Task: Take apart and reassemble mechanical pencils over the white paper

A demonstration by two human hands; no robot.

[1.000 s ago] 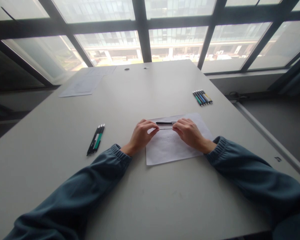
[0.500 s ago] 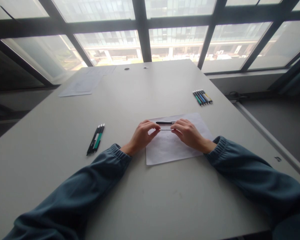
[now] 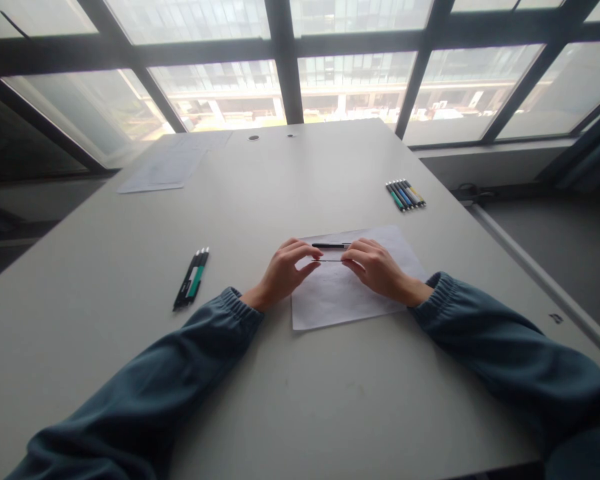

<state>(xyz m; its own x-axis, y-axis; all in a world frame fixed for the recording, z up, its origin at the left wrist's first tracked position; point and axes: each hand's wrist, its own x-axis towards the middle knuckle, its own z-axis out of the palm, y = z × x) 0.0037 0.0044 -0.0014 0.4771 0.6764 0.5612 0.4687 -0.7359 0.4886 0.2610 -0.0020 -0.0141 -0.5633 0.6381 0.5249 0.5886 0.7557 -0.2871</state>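
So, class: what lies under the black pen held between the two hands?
A white sheet of paper on the grey table lies below the pen. The left hand and right hand cover parts of it.

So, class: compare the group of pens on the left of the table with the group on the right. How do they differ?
The left pens number about three, the right pens about six. The left pens lie nearer the person's left hand; the right pens lie farther up the table, beyond the white sheet. The left pens show black and green; the right pens add blue and yellow. Both groups lie flat, side by side, untouched.
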